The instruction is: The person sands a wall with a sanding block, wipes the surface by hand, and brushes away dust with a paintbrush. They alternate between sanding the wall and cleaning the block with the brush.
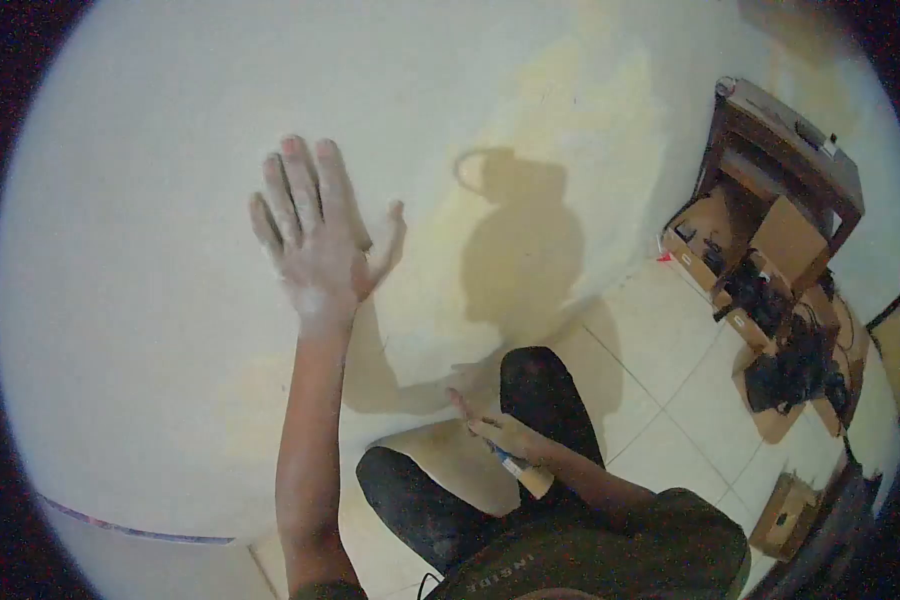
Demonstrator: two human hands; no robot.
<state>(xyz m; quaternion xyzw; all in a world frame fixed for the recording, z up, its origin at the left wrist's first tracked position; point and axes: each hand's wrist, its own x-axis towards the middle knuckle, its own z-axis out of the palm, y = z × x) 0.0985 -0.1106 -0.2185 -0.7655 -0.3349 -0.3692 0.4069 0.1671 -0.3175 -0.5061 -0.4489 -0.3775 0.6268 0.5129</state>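
Note:
My left hand [315,235] lies flat against the pale wall [170,250], fingers stretched upward and thumb spread to the right. Whitish dust coats its back and fingers. Low in front of my body, between my bent knees, my right hand [510,438] is closed around a small tan item with a blue band [522,472]. Its kind cannot be made out, and part of it is hidden by the fingers. Yellowish patches show on the wall to the right of my left hand.
A dark wooden table [780,135] stands at the right against the wall. Opened cardboard boxes [790,240] with black items and cables lie below it. Another small cardboard box [785,515] rests on the tiled floor [670,400] nearer me. My shadow falls on the wall.

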